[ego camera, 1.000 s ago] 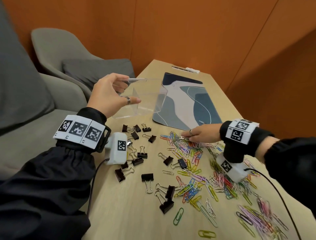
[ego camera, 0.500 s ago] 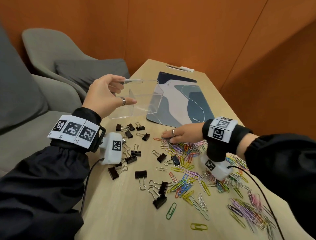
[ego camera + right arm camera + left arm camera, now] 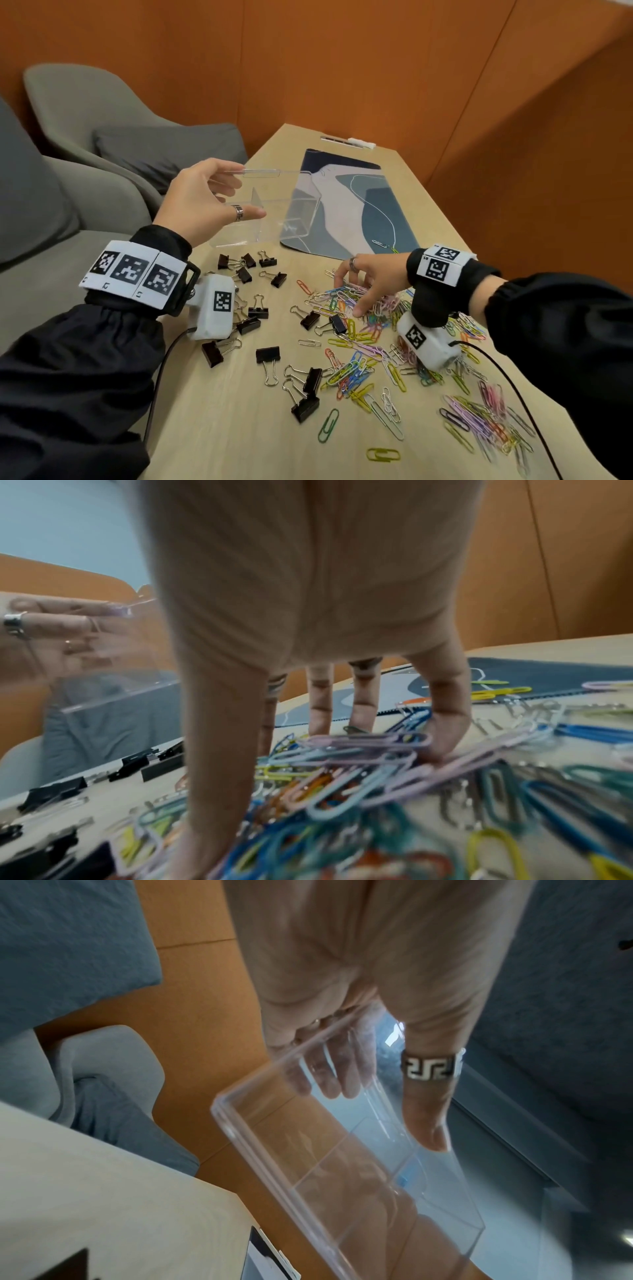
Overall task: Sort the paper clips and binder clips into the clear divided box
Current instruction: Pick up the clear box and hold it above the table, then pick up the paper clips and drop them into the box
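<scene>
My left hand (image 3: 248,192) grips the left end of the clear divided box (image 3: 294,212), thumb on the near wall and fingers on the far wall, and holds it tilted just above the table's left side. In the left wrist view the box (image 3: 342,1191) looks bare inside, with my left hand (image 3: 377,1112) on it. My right hand (image 3: 347,298) arches over the coloured paper clips (image 3: 356,363), with the spread fingertips and thumb resting on the heap. The right wrist view shows my right hand (image 3: 267,785) with clips (image 3: 359,777) lying between thumb and fingers. Several black binder clips (image 3: 267,354) lie scattered to the left.
A blue-grey desk mat (image 3: 376,212) lies behind the clips, with a stray paper clip (image 3: 380,243) on it. Grey chairs (image 3: 102,113) stand close along the table's left edge. A small white item (image 3: 359,142) sits at the far edge. More paper clips (image 3: 479,414) spread to the near right.
My right hand has slid left across the paper clips and risen from lying flat to standing arched on its fingertips. The left hand still holds the box in about the same place.
</scene>
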Available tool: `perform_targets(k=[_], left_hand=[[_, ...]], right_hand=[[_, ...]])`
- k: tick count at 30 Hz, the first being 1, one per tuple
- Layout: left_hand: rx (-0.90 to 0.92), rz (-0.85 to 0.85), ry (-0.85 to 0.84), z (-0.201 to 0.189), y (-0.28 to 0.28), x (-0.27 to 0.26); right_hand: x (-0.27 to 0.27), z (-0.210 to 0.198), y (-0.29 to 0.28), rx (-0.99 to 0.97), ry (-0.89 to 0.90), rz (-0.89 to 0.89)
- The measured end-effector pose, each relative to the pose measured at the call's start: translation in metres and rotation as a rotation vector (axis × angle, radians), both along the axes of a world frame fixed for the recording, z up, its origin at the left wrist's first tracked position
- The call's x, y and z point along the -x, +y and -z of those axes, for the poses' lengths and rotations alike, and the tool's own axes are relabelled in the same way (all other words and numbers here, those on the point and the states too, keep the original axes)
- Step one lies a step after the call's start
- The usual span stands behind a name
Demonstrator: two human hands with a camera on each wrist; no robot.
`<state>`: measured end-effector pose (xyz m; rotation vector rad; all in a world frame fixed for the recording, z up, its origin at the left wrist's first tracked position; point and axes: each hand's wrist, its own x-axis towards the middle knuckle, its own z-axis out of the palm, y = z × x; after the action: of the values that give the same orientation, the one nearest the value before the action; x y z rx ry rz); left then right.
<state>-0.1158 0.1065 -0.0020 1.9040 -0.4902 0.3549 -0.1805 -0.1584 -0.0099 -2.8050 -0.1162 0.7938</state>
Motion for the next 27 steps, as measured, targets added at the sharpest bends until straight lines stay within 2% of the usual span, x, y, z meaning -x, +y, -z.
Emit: perform_targets(k=[3,6,14,22,27], left_hand=[[-0.007,0.012,0.004,0.0,-0.001,0.001],[-0.005,0.022,-0.002,0.0,-0.003,0.002],[0.025,0.07,0.027,-0.005,-0.004,0.007],[0.019,0.143,0.115,-0.011,-0.008,0.017],[0.025,0.188,0.174,-0.011,-0.014,0.023]], right_hand=[[0.001,0.002,-0.004,-0.078,0.037,0.092],[0.002,0.004,-0.008,-0.057,0.001,0.109],[0.007,0.003,-0.022,-0.232,-0.074,0.235],[0.011,-0.043,-0.034,-0.35,-0.255,0.284],[0.008,-0.083,-0.019,-0.462,-0.326,0.271]])
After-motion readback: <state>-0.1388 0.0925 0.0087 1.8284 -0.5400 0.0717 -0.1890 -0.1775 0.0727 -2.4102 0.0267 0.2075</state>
